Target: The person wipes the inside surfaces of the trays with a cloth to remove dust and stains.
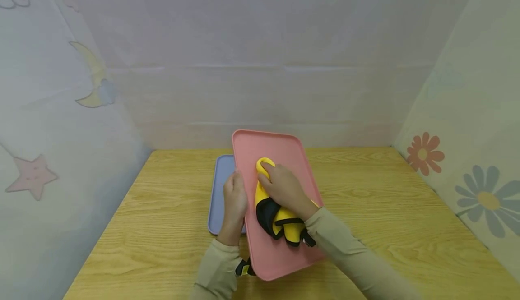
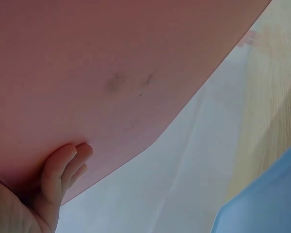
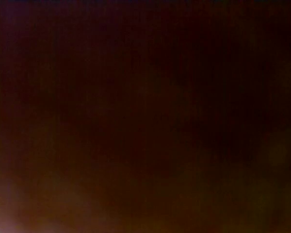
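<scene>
A pink tray point(image 1: 280, 149) is held tilted above the table, its inner face toward the head camera. My left hand point(image 1: 234, 198) grips its left rim, and in the left wrist view the fingers point(image 2: 58, 167) bend against its underside, which has a few dark smudges. On the tray's inner face lies a bunched yellow cloth point(image 1: 262, 194) with black parts and edging. My right hand point(image 1: 286, 189) holds this cloth against the tray, thumb and forefinger at its upper fold. The right wrist view is almost wholly dark.
A blue tray point(image 1: 221, 196) lies flat on the wooden table point(image 1: 170, 200), partly covered by the pink tray in the head view. Pale walls point(image 1: 260, 92) stand behind and at both sides, the side ones printed with a moon, a star and flowers.
</scene>
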`<state>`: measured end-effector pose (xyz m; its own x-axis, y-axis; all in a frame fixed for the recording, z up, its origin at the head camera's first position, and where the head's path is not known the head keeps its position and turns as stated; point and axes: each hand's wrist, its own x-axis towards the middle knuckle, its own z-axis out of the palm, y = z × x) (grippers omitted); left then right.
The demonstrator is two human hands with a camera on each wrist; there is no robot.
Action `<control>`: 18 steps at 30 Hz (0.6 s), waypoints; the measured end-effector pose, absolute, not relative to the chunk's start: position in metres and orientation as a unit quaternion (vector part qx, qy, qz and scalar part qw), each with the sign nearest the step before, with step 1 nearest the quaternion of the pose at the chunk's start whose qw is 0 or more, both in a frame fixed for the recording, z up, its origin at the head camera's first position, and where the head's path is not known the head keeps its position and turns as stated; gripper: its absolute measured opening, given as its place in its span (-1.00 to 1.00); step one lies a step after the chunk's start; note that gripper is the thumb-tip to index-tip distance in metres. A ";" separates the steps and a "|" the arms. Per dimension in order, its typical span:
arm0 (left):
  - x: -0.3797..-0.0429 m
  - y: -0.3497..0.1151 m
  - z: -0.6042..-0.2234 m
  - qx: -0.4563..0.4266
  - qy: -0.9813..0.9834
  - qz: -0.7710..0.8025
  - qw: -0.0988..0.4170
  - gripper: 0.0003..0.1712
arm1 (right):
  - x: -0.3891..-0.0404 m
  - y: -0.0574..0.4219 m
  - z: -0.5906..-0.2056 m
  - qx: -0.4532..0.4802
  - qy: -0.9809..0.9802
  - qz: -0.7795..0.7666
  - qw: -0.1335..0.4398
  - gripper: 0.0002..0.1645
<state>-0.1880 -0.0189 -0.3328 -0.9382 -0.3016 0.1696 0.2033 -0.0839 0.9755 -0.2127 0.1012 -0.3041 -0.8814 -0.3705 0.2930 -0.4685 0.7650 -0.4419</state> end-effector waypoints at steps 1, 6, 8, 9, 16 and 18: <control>-0.188 -0.018 -0.333 0.038 -0.654 -0.736 0.172 -0.57 | -0.211 0.098 -0.303 0.228 -0.934 0.258 0.095 -0.61; -0.189 -0.016 -0.335 0.040 -0.651 -0.736 0.183 -0.57 | -0.200 0.085 -0.297 0.253 -0.932 0.236 0.113 -0.61; -0.189 -0.015 -0.336 0.044 -0.651 -0.735 0.186 -0.57 | -0.195 0.081 -0.295 0.271 -0.928 0.224 0.122 -0.63; -0.189 -0.015 -0.336 0.046 -0.651 -0.734 0.187 -0.57 | -0.193 0.080 -0.293 0.280 -0.926 0.219 0.127 -0.64; -0.189 -0.016 -0.336 0.044 -0.651 -0.735 0.185 -0.55 | -0.187 0.078 -0.289 0.290 -0.932 0.180 0.125 -0.66; -0.189 -0.016 -0.336 0.038 -0.649 -0.738 0.179 -0.54 | -0.187 0.080 -0.289 0.289 -0.934 0.175 0.111 -0.62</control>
